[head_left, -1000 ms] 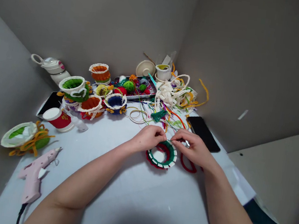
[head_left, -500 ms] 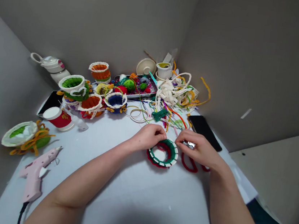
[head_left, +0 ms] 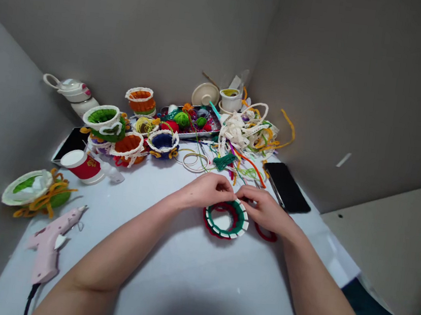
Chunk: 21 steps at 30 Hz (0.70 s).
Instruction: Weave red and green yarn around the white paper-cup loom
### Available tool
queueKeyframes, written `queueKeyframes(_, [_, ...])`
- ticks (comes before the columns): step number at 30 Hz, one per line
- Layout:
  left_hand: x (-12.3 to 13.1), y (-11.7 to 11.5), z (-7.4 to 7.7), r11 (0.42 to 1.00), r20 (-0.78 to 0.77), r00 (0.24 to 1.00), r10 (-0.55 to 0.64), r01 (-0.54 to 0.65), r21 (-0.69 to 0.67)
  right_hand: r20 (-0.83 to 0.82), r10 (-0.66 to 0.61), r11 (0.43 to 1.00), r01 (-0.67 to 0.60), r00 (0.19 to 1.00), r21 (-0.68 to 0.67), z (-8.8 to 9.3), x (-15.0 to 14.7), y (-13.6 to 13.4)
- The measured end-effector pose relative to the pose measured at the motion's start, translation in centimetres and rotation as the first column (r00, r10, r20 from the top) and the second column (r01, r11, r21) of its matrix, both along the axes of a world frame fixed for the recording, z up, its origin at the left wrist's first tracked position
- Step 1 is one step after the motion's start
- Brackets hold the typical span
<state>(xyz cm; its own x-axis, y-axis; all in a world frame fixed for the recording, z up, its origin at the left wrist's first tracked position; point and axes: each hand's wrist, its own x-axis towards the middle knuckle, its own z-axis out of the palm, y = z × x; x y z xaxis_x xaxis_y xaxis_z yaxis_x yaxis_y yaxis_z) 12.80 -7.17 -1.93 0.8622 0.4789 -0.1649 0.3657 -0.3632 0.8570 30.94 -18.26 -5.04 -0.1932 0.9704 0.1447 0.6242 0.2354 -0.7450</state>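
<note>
A paper cup woven with green and red yarn [head_left: 241,226] lies with its slotted white rim towards me. My left hand [head_left: 213,189] is closed at the far left of its rim, thumb and fingers pinching the edge. My right hand [head_left: 263,209] is closed at the far right side, its fingertips pinched together close to the left ones. Whatever those right fingertips hold is too fine to see. Partly under my right hand lie red-handled scissors [head_left: 265,234]. Beyond the hands sits a small skein of green yarn [head_left: 224,162].
Several yarn-covered cups [head_left: 129,147] stand at the back left, near a red-and-white paper cup [head_left: 85,166]. A pink glue gun [head_left: 48,247] lies at the left. Behind are a tray of yarn balls [head_left: 198,134] and white lace trim [head_left: 235,130]. A black phone [head_left: 287,187] lies right.
My right hand has moved left, bringing its fingertips close to my left hand. The woven cup has shifted slightly left and turned a little. My right hand now covers more of the scissors.
</note>
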Motion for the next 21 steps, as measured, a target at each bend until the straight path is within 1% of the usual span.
queueKeyframes(2, [0.4, -0.4, -0.5, 1.0, 0.05, 0.999, 0.021, -0.021, 0.003, -0.005, -0.007, 1.0, 0.007, 1.0, 0.003, 0.0, 0.0, 0.0])
queueKeyframes(5, [0.8, -1.0, -0.9, 0.997, 0.071, 0.995, 0.066, -0.068, 0.036, -0.008, -0.019, 1.0, 0.019, 1.0, -0.004, 0.1, 0.0, 0.1])
queueKeyframes(9, [0.7, -1.0, -1.1, 0.994, 0.085, 0.994, 0.064, -0.071, 0.087, -0.015, -0.004, 1.0, 0.003, 1.0, -0.028, 0.2, -0.1, 0.1])
queueKeyframes(11, [0.6, -0.7, -1.3, 0.995, 0.075, 0.995, 0.058, -0.064, 0.082, -0.011, -0.016, 1.0, 0.016, 1.0, -0.027, 0.3, 0.0, 0.0])
queueKeyframes(16, [0.4, 0.0, -1.7, 0.998, 0.062, 0.997, 0.056, -0.057, 0.011, 0.01, -0.056, 0.998, 0.056, 0.998, 0.008, 0.8, 0.8, -0.4])
queueKeyframes(21, [0.5, -0.2, -1.7, 0.995, 0.021, 0.996, 0.088, -0.089, 0.053, 0.009, -0.06, 0.996, 0.059, 0.998, 0.073, 1.2, 1.2, -0.7])
